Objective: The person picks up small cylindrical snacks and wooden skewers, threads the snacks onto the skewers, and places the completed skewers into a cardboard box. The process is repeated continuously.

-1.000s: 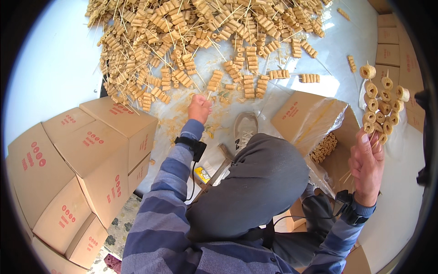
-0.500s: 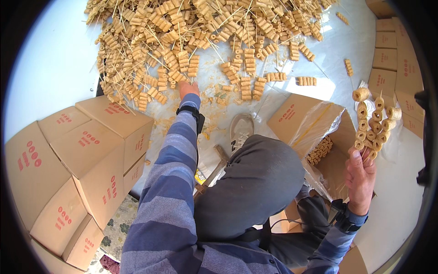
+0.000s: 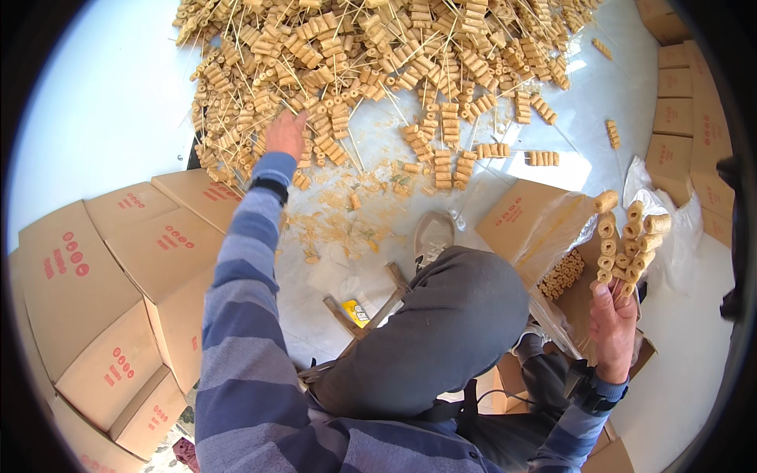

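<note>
Tan skewers (image 3: 627,240) filled your right hand's (image 3: 613,323) grip; your open left hand (image 3: 285,134) reached the big pile (image 3: 378,55), mostly ungathered.

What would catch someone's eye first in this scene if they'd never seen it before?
First, the huge pile of skewers threaded with tan rolls, spread over the white floor at the top. The left hand reaches into its near edge, while the right hand holds up a bunch of skewers over an open lined box. Closed cartons stack at the left.

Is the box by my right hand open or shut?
Open: the box has its plastic liner spread wide, with skewered rolls showing inside.
</note>
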`<move>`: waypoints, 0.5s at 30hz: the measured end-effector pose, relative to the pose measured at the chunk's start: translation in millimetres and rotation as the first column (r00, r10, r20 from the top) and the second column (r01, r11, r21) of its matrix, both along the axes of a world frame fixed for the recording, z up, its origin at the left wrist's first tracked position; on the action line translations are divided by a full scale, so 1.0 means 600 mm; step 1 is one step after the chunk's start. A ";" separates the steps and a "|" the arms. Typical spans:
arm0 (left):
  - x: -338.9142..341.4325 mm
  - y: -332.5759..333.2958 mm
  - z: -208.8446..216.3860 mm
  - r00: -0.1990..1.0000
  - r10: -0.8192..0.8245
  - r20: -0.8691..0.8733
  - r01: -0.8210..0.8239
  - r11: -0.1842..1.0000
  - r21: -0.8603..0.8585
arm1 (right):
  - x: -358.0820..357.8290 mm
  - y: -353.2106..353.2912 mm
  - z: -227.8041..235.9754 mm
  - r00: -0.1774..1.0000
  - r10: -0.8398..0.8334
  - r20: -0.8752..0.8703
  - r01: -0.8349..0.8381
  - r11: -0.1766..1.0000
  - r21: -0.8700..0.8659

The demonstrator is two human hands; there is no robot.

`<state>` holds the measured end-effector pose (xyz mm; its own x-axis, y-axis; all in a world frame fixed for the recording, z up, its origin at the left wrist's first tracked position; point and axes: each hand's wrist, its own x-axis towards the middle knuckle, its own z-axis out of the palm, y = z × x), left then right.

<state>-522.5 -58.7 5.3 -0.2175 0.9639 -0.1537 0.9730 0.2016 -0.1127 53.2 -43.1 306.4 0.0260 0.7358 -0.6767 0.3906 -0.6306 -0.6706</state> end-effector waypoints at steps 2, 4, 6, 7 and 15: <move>-0.029 0.047 0.019 0.994 -0.061 -0.092 0.057 0.997 -0.046 | -0.009 0.002 -0.011 1.000 -0.013 -0.017 0.012 0.998 -0.063; -0.046 0.093 0.024 0.992 -0.099 -0.079 0.092 0.991 -0.094 | -0.017 0.005 -0.017 0.997 0.001 -0.076 -0.006 0.997 -0.071; -0.052 0.124 0.019 0.998 -0.035 -0.057 0.024 0.980 -0.197 | -0.024 0.010 -0.018 0.999 -0.008 -0.043 0.004 0.996 -0.092; -0.052 0.134 0.015 0.999 0.002 -0.047 -0.015 0.963 -0.270 | -0.027 0.012 -0.016 0.999 0.009 -0.045 -0.013 0.998 -0.069; -0.053 0.125 0.043 0.995 -0.019 -0.100 -0.010 0.960 -0.279 | -0.027 0.007 0.016 0.989 -0.065 -0.130 0.058 0.997 -0.056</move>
